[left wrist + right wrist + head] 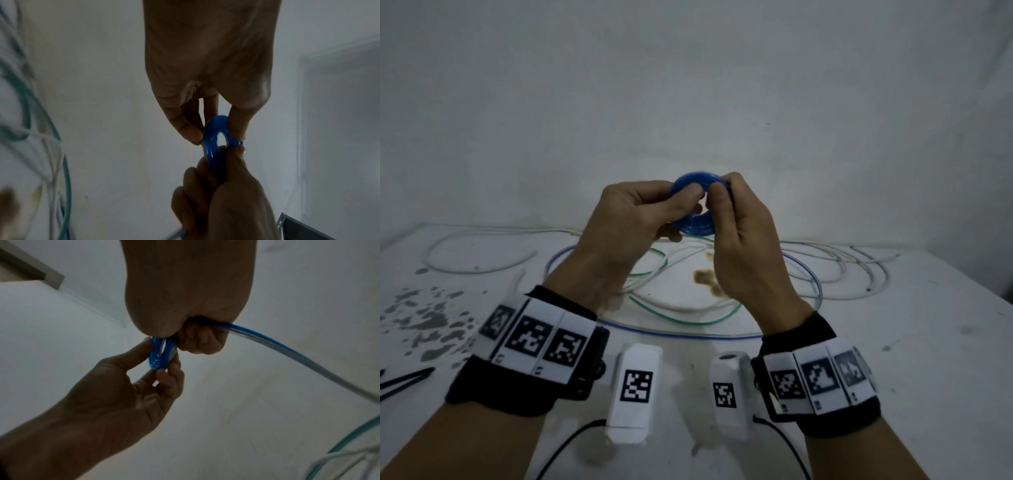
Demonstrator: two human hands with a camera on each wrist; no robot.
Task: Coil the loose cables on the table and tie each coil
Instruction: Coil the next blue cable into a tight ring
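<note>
Landmark: the blue coil (693,207), a small tight ring of blue tubing held up in the air above the tabletop (928,308), with the loose cables lying below it.
Left hand (640,212): you pinch the coil's left side, thumb on the near face and fingers behind it.
Right hand (739,233): its fingers curl round the coil's right side, and the wrist view shows the blue free run (287,350) passing through this fist and trailing off toward the tabletop.
Step in hand: by my reading, you are winding more of the blue tubing onto the coil; no tie is on it yet.
Doing it well: keep the left pinch firm so the turns stay stacked flat. Feed the free run through the right fist under light tension and lay each new turn beside the last, not across it. Watch that the trailing length does not drag the other cables along.
Blue tubing: one, partly coiled, the rest looping on the tabletop (804,274) below the coil.
Green tubing (688,317): one, loose, below the coil and crossing the blue loop.
White cables (482,246): several strands left and right of the coil; tangled, so I cannot tell the exact count.
Black ties (405,378): a few dark strips far left of the coil, near you; number unclear.
Brown stain (705,275): one patch, directly below the coil.
</note>
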